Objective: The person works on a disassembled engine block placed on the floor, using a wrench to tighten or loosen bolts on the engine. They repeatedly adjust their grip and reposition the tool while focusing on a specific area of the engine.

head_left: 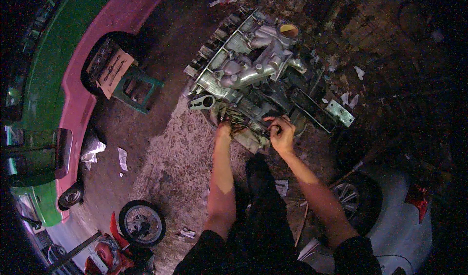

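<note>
"Checking the engine (243, 77): how far along?"

"Partly stripped, I'd judge. Manifold (265, 68) seated on top; metal plate (340, 113) lying apart, right. What's left: can't tell."

"Hands?"

"Left hand (225, 130) at the near edge, fingertips lost in shadow; right hand (282, 134) beside it, fingers curled. Can't tell what either holds."

"Lie?"

"Just ahead of both; long axis slants near-left to far-right, manifold's round mouth at the far-right end."

The floor (163, 158) around me is grimy and mottled, paler left of centre, with light scraps (359, 72) at the right. A green stool (141, 74) sits upper left — near a pink-and-green vehicle (78, 80) along the frame's left edge. A pale car (402, 221) fills the lower right; my light is dim, the corners black.
</note>
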The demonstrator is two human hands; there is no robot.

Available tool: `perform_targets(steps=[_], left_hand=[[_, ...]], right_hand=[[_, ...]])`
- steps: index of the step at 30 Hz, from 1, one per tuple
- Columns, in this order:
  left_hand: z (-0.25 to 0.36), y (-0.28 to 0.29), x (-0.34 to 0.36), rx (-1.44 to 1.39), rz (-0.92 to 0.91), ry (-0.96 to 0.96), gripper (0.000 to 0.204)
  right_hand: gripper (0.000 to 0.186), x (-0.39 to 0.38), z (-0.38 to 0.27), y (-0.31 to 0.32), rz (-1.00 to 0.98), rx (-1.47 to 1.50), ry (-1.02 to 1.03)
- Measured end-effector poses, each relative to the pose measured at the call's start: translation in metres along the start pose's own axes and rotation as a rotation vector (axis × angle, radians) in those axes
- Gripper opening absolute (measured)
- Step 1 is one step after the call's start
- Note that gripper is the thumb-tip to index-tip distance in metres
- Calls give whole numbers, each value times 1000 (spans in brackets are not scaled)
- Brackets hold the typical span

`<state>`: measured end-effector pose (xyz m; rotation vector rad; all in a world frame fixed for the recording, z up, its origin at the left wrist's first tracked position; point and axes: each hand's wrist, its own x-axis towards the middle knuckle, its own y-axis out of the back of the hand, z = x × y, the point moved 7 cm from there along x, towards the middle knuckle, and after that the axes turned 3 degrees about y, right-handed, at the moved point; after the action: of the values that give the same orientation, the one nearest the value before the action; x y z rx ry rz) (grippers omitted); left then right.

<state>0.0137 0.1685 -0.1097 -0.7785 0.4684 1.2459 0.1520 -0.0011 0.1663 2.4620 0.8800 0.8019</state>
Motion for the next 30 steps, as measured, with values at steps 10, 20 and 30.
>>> perform_targets(steps=[10, 20, 30], left_hand=[[-8, 1, -9, -19, -3, -12, 26], [-17, -16, -15, -36, 7, -67, 27], [-8, -3, -2, -82, -35, 20, 28]], right_hand=[[14, 4, -14, 4, 45, -13, 83], [7, 2, -5, 3, 34, -39, 8], [10, 3, -6, 2, 17, -61, -16]])
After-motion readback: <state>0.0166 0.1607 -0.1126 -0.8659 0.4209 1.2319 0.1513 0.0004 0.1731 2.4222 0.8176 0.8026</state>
